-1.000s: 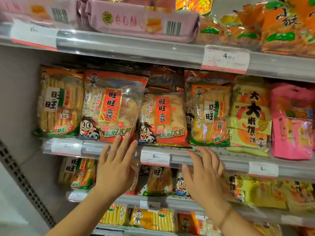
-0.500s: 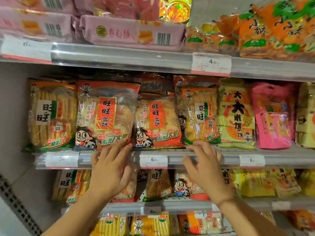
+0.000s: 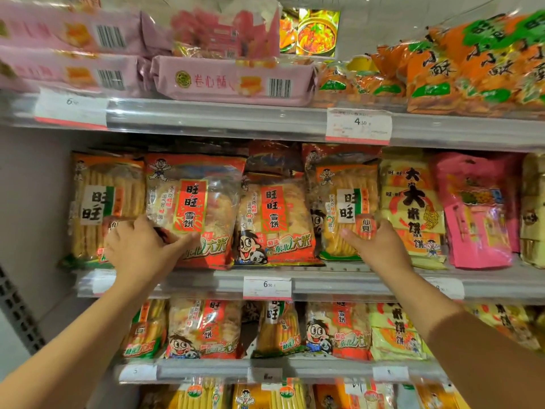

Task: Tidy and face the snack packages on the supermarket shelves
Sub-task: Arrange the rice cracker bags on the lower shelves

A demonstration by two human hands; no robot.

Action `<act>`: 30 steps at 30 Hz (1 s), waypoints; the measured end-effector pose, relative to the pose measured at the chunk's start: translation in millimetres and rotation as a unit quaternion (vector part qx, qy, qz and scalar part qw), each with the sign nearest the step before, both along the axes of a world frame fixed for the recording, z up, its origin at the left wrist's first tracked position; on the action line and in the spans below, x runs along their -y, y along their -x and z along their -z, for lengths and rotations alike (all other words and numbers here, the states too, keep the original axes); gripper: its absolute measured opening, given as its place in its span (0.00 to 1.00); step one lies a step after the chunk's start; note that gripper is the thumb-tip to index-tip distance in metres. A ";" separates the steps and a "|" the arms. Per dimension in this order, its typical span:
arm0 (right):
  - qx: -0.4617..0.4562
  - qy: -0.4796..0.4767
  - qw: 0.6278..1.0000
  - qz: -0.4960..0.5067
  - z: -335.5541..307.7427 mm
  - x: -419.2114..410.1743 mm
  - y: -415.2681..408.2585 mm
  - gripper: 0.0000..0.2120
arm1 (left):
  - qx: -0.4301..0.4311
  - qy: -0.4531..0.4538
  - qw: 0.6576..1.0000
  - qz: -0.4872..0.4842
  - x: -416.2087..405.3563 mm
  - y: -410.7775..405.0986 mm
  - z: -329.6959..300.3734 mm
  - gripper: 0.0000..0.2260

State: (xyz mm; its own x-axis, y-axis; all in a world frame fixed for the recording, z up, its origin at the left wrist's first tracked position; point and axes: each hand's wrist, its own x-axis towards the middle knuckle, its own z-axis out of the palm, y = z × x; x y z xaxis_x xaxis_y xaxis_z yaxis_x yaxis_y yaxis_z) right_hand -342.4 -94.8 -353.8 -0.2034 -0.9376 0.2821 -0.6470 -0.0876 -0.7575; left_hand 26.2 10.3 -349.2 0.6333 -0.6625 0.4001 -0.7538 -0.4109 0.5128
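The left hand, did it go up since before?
Yes. The left hand rose from below the shelf rail onto the red rice cracker bag above it.

- A white paper price tag [image 3: 359,125] on the top shelf rail, at one o'clock, is showing "4.50".
- A white price tag [image 3: 267,287] on the middle rail, at six o'clock, is showing "6.50".
- A pink flat wrapper pack [image 3: 233,81], at twelve o'clock, is carrying "卷心酥" and a barcode.
- A red-and-clear rice cracker bag [image 3: 193,208], at nine o'clock, is reading "旺旺 雪饼" and "东北大米".
- A yellow cracker bag [image 3: 411,202], at three o'clock, is displaying "大米饼".
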 end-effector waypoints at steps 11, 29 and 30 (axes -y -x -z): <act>0.170 0.075 0.982 -0.029 -25.0 -8.6 9.8 0.23 | -0.177 0.231 0.946 0.140 -1.0 -15.2 -13.9 0.34; 0.222 -0.018 0.950 -0.221 -22.9 -51.7 -213.1 0.17 | -0.212 0.322 0.909 0.159 -115.4 -91.4 -0.3 0.21; 0.221 -0.025 0.951 -0.216 -19.5 -51.9 -226.4 0.17 | -0.209 0.315 0.911 0.167 -118.1 -95.8 1.2 0.22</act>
State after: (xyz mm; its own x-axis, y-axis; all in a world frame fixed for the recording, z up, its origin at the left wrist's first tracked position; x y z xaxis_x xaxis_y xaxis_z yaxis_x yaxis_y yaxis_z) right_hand -116.1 -42.9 -334.3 0.1158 -0.9704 0.2121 -0.1761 -0.2302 -0.9571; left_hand 122.0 128.4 -350.4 0.6228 -0.5683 0.5378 -0.4680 0.2803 0.8381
